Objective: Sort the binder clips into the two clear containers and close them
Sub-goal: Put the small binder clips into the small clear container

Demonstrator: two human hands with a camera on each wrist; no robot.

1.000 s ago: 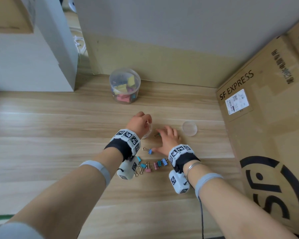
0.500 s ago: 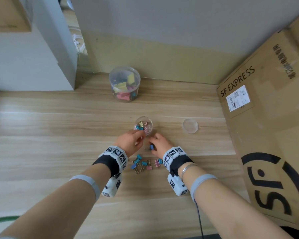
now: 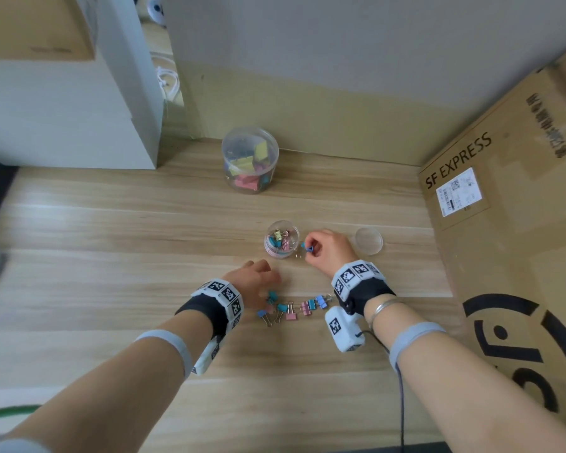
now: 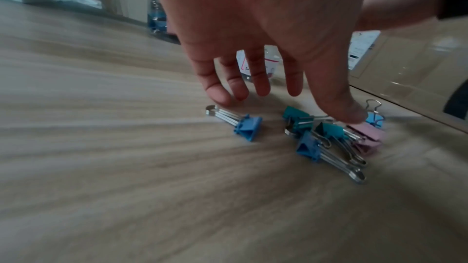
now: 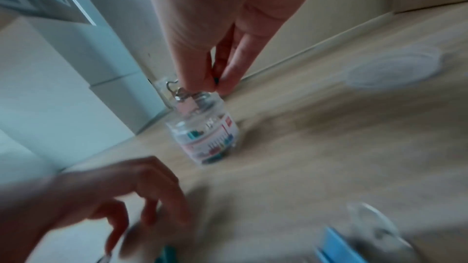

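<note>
A small clear container (image 3: 281, 238) stands open with several small binder clips inside. Just to its right, my right hand (image 3: 308, 247) pinches a small blue clip (image 3: 307, 246); the right wrist view shows the fingertips (image 5: 195, 81) pressed together above the container (image 5: 205, 133). More small clips lie in a loose pile (image 3: 291, 307) nearer me. My left hand (image 3: 265, 295) hovers over that pile with fingers spread and holds nothing. In the left wrist view its thumb (image 4: 352, 115) touches down by a pink clip (image 4: 367, 137), and a blue clip (image 4: 247, 127) lies apart.
The small container's clear lid (image 3: 369, 240) lies flat to the right. A larger closed clear container (image 3: 249, 160) of big clips stands near the wall. A cardboard box (image 3: 504, 223) borders the right side and a white cabinet (image 3: 62, 125) the far left.
My right hand has lifted a blue clip from the pile area up to beside the small container. My left hand has drawn back from the container to over the pile.
</note>
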